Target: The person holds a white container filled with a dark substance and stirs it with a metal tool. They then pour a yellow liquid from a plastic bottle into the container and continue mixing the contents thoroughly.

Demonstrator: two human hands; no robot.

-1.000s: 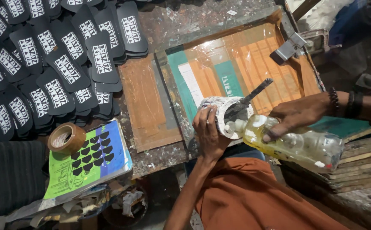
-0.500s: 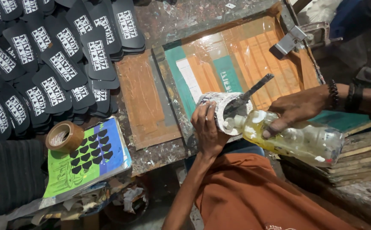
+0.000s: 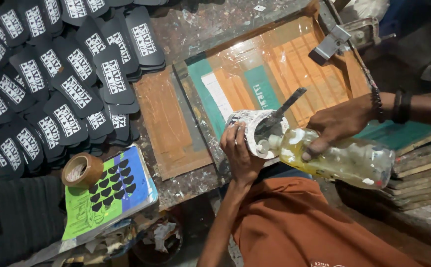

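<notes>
two hands meet over the near edge of the bench: the left hand [image 3: 239, 154] is curled closed around the side of a paint-smeared white cup [image 3: 256, 132], holding it upright, while the right hand [image 3: 336, 124] is wrapped shut around a clear plastic bottle [image 3: 344, 159] of yellowish liquid, tipped almost flat with its white neck at the cup's rim. a dark stirring blade [image 3: 284, 110] stands in the cup, leaning up and to the right. judging by how things lie, the bottle is at the pouring stage and appears partly full; whether liquid is running cannot be told. the printing screen [image 3: 275, 74] with its orange and teal panels lies just behind the cup, and rows of black printed cut-outs [image 3: 67, 89] are already laid out overlapping at the far left. nearer, a roll of brown tape [image 3: 82, 170] sits on a green and blue sheet [image 3: 121, 193]. room is tight: the cup hangs over the bench edge above an orange-clad lap [image 3: 304, 227], a metal clamp [image 3: 332, 42] sits on the frame's far corner, stacked boards [image 3: 423, 168] crowd the right.
</notes>
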